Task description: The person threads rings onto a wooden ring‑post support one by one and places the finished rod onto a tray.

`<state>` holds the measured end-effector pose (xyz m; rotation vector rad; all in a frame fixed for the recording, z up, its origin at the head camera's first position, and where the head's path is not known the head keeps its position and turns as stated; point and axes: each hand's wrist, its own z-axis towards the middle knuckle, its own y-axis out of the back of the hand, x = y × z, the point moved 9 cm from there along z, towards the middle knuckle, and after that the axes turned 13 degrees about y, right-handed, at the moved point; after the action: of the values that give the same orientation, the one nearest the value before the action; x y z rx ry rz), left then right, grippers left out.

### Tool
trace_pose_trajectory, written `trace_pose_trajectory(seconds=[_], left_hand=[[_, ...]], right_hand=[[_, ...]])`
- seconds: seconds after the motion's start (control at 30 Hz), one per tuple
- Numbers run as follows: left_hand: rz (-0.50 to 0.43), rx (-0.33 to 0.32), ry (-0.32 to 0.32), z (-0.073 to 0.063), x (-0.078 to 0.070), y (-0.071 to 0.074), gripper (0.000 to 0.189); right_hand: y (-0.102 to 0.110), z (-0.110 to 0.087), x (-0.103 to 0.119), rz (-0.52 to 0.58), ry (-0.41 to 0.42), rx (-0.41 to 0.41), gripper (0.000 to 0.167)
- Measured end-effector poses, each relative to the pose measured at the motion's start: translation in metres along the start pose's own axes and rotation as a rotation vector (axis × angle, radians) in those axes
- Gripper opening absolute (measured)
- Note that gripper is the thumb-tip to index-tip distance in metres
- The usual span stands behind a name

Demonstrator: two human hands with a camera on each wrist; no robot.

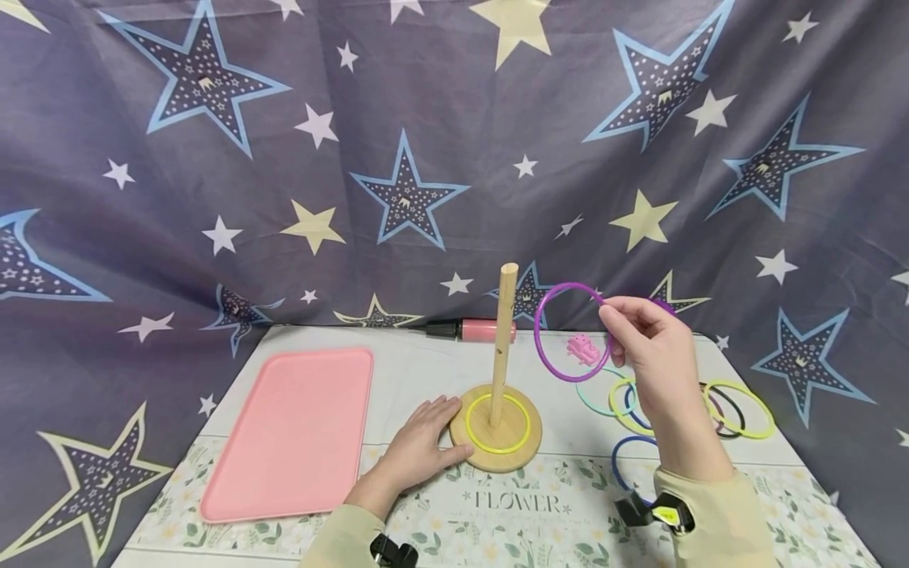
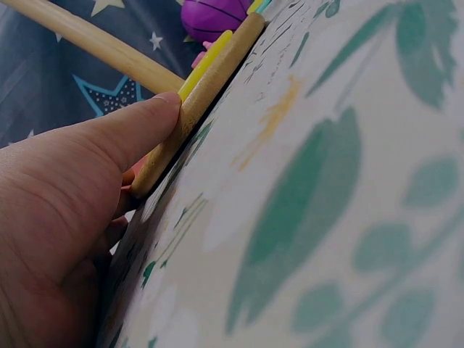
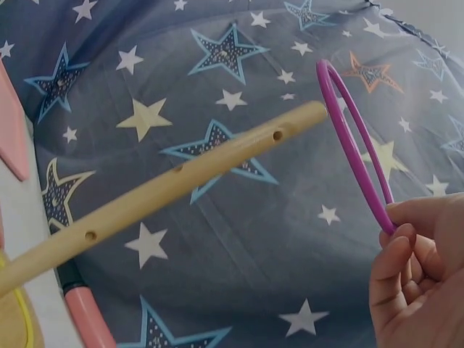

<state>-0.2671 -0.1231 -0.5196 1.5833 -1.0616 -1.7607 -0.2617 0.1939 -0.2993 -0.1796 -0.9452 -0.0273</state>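
Observation:
A wooden pole [image 1: 503,339] stands upright on a round wooden base [image 1: 490,462]. Around its foot lies a yellow ring [image 1: 529,424], flat on the base. My left hand [image 1: 419,450] grips the base's left edge, its thumb [image 2: 148,127] pressing the rim. Between thumb and fingertips, my right hand [image 1: 653,355] pinches a purple ring [image 1: 537,331] by its right side. That ring is held up right of the pole, apart from it; the right wrist view shows the ring [image 3: 355,148] close to the pole's tip [image 3: 315,110].
Several loose rings, among them a yellow ring [image 1: 770,422] and a blue ring [image 1: 616,465], lie on the right, partly behind my arm. A pink tray [image 1: 298,434] lies left. Behind the pole are a pink-and-black pump-like tube [image 1: 476,330] and a small pink toy [image 1: 582,349]. A purple ball [image 2: 217,18] shows too.

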Motion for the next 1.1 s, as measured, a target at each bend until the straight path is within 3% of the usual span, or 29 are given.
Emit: trace_pose_trajectory(seconds=[0.5, 0.83, 1.1], left_hand=[[-0.001, -0.004, -0.009, 0.000, 0.000, 0.000, 0.087], [-0.001, -0.006, -0.017, 0.001, -0.001, 0.001, 0.087], [-0.008, -0.008, -0.023, 0.001, -0.001, 0.000, 0.087]], right_hand=[[-0.033, 0.014, 0.014, 0.019, 0.031, -0.031, 0.021], [-0.050, 0.020, 0.010, 0.060, 0.048, -0.040, 0.007], [-0.056, 0.021, 0.000, 0.048, 0.021, -0.068, 0.011]])
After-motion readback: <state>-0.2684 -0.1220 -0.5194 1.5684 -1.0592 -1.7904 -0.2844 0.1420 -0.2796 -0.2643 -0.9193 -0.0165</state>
